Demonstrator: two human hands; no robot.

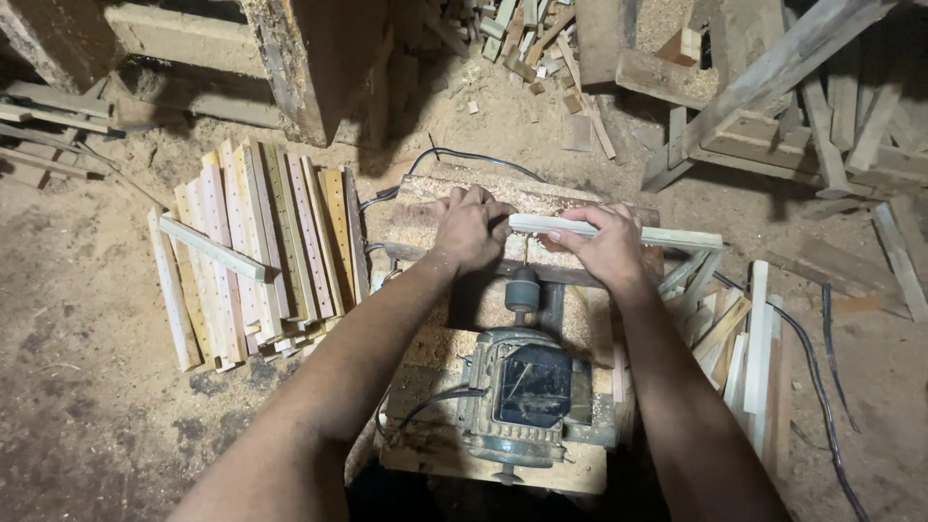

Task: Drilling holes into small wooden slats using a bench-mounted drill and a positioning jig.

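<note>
- Closest to the person, a dusty grey metal electric motor (527, 391) is sitting on a flat pale wooden board (580, 474). It looks fixed there so it is not sliding about.
- A dark round chuck with a thin drill bit (523, 285) is sticking out from the motor's far end, pointing away from the person and toward the stick.
- The left hand (471, 230) is curling its fingers down over the left end of a long thin pale wooden stick (619, 232). It is gripping the end and pressing on the bench, probably to keep the stick from wobbling.
- The right hand (606, 246) is closing over the middle of the same stick, holding it flat and crosswise, right in front of the drill bit.
- The stick is lying across a low wooden bench covered in sawdust (425, 227), with its right end poking out past the right hand.
- On the person's left, a row of flat coloured wooden slats with small holes (271, 251) is lying side by side on the dusty sawdust floor (87, 367). One plain stick is lying across them.
- On the right, a bundle of plain pale wooden sticks (749, 343) is lying within easy reach of the right hand.
- A thin black cable (822, 387) is trailing over the floor beside them.
- Farther off, a heap of rough wooden planks and offcuts (773, 97) is lying about.
</note>
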